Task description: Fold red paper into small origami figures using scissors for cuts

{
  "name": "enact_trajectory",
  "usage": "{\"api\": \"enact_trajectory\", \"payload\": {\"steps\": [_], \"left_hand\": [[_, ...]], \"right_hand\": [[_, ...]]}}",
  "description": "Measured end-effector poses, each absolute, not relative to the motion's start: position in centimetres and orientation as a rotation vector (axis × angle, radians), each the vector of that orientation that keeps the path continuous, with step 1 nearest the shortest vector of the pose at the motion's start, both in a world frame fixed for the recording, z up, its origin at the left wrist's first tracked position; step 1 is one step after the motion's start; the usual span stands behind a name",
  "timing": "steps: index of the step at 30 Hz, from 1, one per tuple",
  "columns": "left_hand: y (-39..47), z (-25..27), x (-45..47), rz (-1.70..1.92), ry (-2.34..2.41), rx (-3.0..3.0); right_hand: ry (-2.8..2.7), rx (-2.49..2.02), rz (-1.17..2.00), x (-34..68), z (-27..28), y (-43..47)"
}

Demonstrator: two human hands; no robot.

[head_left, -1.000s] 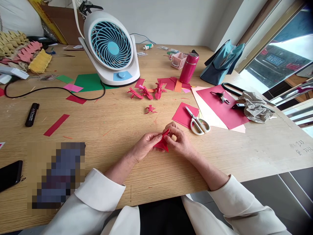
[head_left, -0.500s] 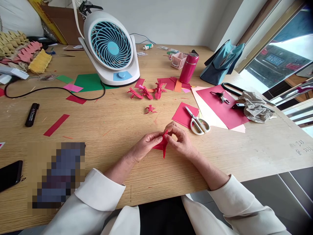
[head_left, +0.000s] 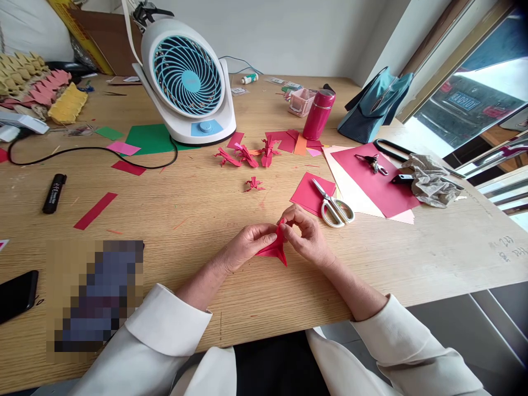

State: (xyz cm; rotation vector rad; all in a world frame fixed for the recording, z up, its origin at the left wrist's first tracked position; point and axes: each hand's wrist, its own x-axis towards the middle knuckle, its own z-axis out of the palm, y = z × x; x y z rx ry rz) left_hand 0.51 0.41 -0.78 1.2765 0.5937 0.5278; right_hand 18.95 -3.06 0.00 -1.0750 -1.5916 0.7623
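A piece of folded red paper (head_left: 275, 248) is held over the table between my two hands, with a pointed flap hanging downward to the right. My left hand (head_left: 251, 242) pinches its left side, thumb on top. At its upper tip, my right hand (head_left: 304, 236) grips the paper between thumb and fingers. Parts of the folds are hidden behind the fingers. Just beyond the hands sits a small folded red paper figure (head_left: 253, 184). Farther back lie several larger red folded figures (head_left: 248, 157). White-handled scissors (head_left: 336, 209) rest partly on red paper squares (head_left: 307, 193) to the right.
A white fan (head_left: 187, 82) stands at the back, near a red bottle (head_left: 319, 114) and a pink basket (head_left: 301, 103). Large red paper (head_left: 373, 179) and a teal bag (head_left: 375, 107) are at right. On the left lie a black marker (head_left: 54, 193), a red strip (head_left: 95, 211) and a phone (head_left: 17, 296).
The folded red paper has turned slightly in my hands; its hanging point has swung to the right and its left flap looks wider. Both hands keep their grip.
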Motion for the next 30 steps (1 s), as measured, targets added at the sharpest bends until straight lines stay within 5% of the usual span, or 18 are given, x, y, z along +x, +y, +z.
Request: {"api": "enact_trajectory", "payload": {"steps": [30], "left_hand": [[0.27,-0.65,1.05,0.634,0.79,1.449]], "right_hand": [[-1.475,-1.079,0.901,19.12,-0.49,-3.11]]}}
